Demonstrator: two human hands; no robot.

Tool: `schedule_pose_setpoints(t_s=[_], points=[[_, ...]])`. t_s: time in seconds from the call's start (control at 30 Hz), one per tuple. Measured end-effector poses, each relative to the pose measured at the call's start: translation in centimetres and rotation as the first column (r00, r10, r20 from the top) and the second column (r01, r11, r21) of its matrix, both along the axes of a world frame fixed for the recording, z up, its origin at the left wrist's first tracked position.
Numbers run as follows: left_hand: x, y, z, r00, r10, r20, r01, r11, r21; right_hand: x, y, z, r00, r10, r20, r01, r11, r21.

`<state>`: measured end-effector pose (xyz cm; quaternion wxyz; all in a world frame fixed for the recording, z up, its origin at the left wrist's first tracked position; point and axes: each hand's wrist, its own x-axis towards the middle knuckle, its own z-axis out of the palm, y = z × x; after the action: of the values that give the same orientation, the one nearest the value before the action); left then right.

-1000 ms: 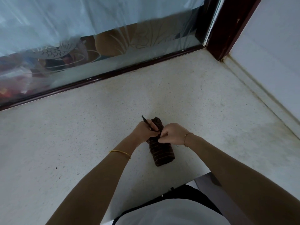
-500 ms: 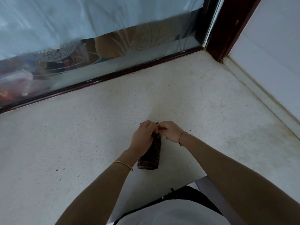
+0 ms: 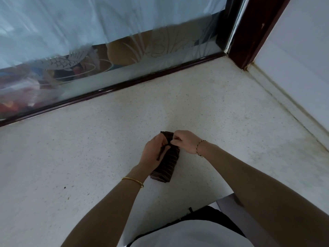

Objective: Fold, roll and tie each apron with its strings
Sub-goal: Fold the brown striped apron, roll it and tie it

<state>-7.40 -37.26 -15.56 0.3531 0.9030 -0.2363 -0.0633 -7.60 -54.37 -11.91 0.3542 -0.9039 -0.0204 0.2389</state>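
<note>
String (image 3: 161,153) now across curled left hand (image 3: 149,158)

The left hand (image 3: 152,155) hides one edge of the rolled apron (image 3: 168,164) (string knot (image 3: 163,150) too small to tell).

Prob. shop/home int.: speckled counter (image 3: 213,113) w/ fish-etched glass (image 3: 160,47)

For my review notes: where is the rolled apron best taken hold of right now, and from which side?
Likely its bare near half, grip from above across the narrow width. The rolled apron lies flat on the counter, lengthwise away from the person; the left hand, right hand and string crowd the far end.
</note>
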Motion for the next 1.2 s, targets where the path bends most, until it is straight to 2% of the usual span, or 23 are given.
schedule_pose_setpoints(t_s=[0.07,0.2,0.37,0.53,0.67,0.77,0.87,0.93,1.03,1.2], points=[[0.0,0.3,0.0,1.000,-0.027,-0.006,0.026,0.998,-0.048,-0.1,-0.1,-0.2,1.000,-0.020,0.001,0.020,1.000,0.012],[0.3,1.5,-0.2,0.996,-0.076,0.054,0.082,0.989,-0.120,-0.8,-0.5,-0.4,0.954,-0.292,-0.069,0.301,0.930,0.212],[0.1,2.6,-0.4,0.993,-0.076,0.095,0.081,0.995,-0.051,-1.8,-0.9,-1.4,0.885,-0.414,-0.211,0.463,0.824,0.326],[-0.2,4.4,-0.6,0.992,-0.122,0.040,0.117,0.988,0.102,-2.6,-1.3,-3.0,0.840,-0.523,-0.143,0.542,0.821,0.180],[-0.2,5.7,-0.9,0.986,-0.129,-0.103,0.150,0.963,0.225,-3.5,-0.9,-4.4,0.807,-0.581,-0.099,0.589,0.804,0.078],[-0.3,4.7,0.2,0.975,-0.022,-0.223,0.051,0.991,0.127,-3.6,-0.6,-4.6,0.776,-0.621,-0.108,0.630,0.769,0.107],[-0.3,2.9,1.9,0.914,0.082,-0.398,-0.140,0.983,-0.117,-3.8,-0.5,-4.4,0.785,-0.610,-0.106,0.619,0.767,0.168],[-0.3,1.6,2.5,0.877,0.096,-0.472,-0.208,0.959,-0.193,-3.9,-0.3,-4.1,0.793,-0.603,-0.091,0.607,0.768,0.202],[-0.4,0.5,2.3,0.850,0.118,-0.513,-0.231,0.960,-0.161,-3.8,0.2,-3.7,0.810,-0.585,-0.042,0.578,0.784,0.226],[-0.2,0.2,2.2,0.849,0.146,-0.508,-0.241,0.962,-0.127,-3.4,0.9,-2.2,0.893,-0.447,0.056,0.413,0.862,0.292]])
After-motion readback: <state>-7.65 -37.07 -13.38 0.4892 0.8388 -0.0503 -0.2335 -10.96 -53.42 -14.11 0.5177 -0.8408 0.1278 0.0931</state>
